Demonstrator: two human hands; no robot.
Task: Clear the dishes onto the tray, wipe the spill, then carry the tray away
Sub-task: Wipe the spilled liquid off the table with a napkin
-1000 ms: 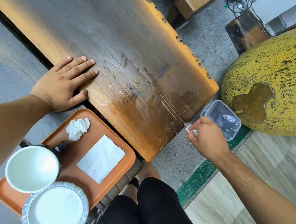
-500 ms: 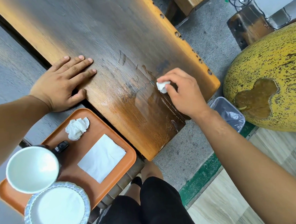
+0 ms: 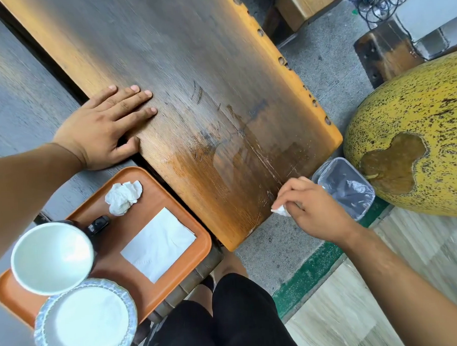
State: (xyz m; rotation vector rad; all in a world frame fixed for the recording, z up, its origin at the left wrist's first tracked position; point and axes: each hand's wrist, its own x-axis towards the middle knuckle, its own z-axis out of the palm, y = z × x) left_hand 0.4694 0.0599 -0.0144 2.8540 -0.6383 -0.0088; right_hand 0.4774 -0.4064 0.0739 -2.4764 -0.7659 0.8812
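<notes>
The right hand [image 3: 310,208] has slid its pinched tissue [image 3: 280,211] back from mid-spill to the table's [image 3: 163,57] near edge beside the bin [image 3: 356,205], while plate [image 3: 87,323], bowl [image 3: 51,257] and napkin [image 3: 158,244] sit on the tray [image 3: 180,276] and the left hand [image 3: 106,127] lies flat, fingers straight, beyond the wet spill [image 3: 237,156].

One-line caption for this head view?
Right hand pinches tissue wad at wet table edge; left hand rests flat.

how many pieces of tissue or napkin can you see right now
3: a crumpled tissue at the far end of the orange tray, a flat napkin on the tray beside the mug, and a small wad pinched in the right hand. More could be hidden.
</notes>
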